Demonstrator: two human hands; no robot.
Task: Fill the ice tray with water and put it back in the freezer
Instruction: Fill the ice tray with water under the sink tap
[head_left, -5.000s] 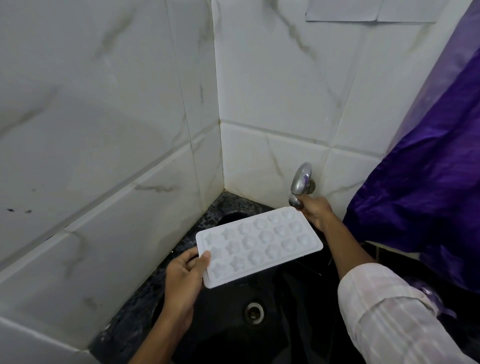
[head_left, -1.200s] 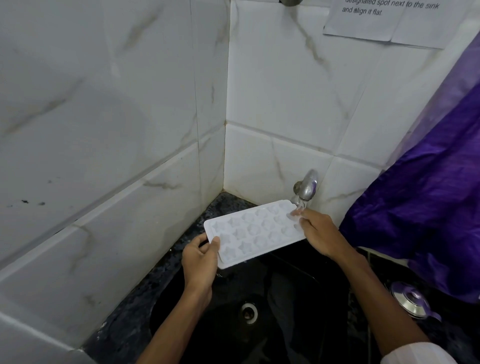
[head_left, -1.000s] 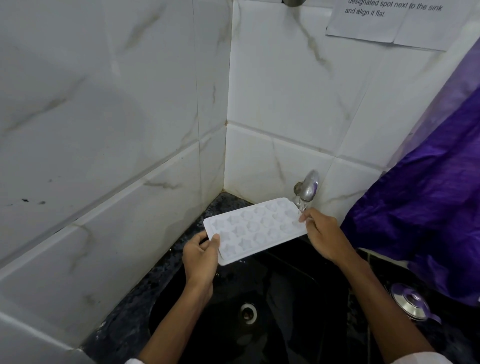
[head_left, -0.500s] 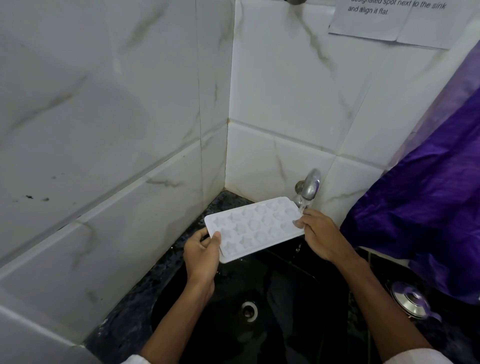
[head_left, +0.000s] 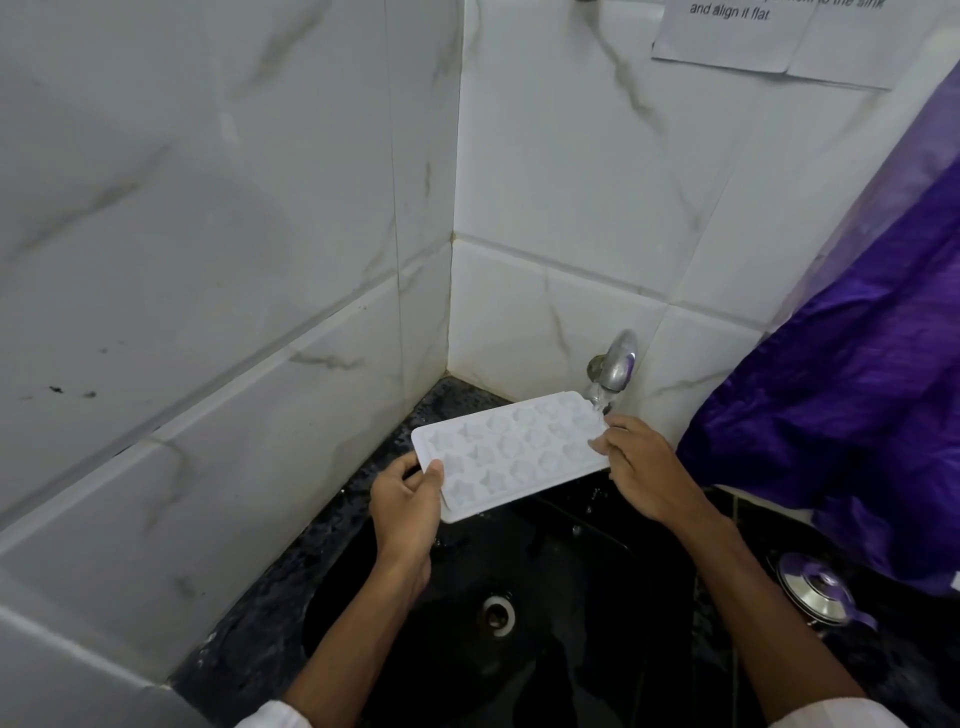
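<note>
Over the black sink basin (head_left: 571, 587), the white plastic ice tray w/ star-shaped moulds (head_left: 511, 452) is held in the air, long axis running near-left to far-right. Left hand (head_left: 402, 501) grips the near short end, thumb on top, fingers under. Right hand (head_left: 644, 467) pinches the far end, just beside the chrome wall tap (head_left: 615, 364). Water seems to hit that far corner only. Prob. next: shift the tray lengthwise so the near-left moulds come under the spout.
</note>
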